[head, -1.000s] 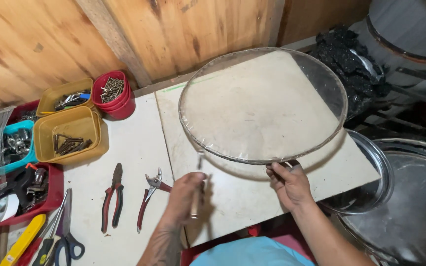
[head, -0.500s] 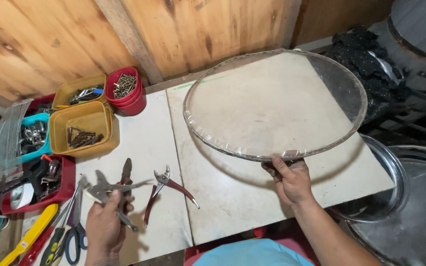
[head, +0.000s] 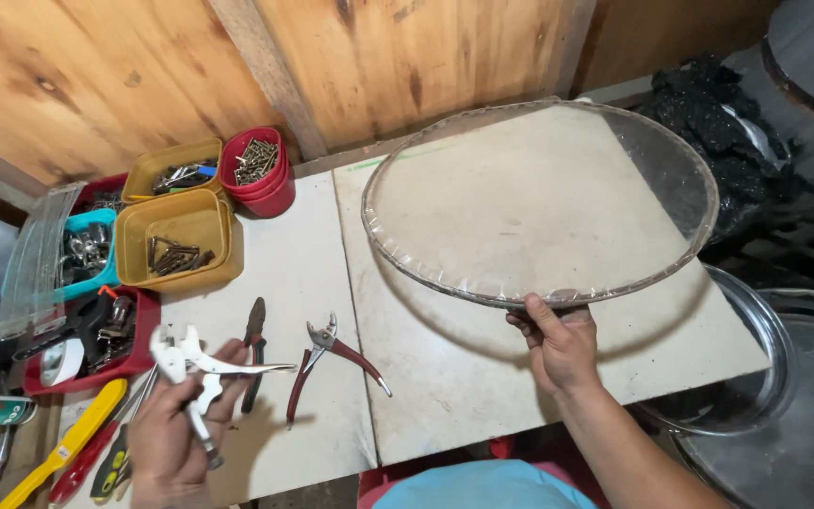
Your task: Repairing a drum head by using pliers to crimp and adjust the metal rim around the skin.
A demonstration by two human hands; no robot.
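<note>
While the right hand grips the near rim of one round hoop tilted above the table, the left hand holds one silver tool left of two pliers and three tubs.

I'm at a workshop bench: raw plank walls, a pale worktop, pliers lying loose, and plastic tubs of screws and metal bits (all rather cluttered), with steel basins alongside.
</note>
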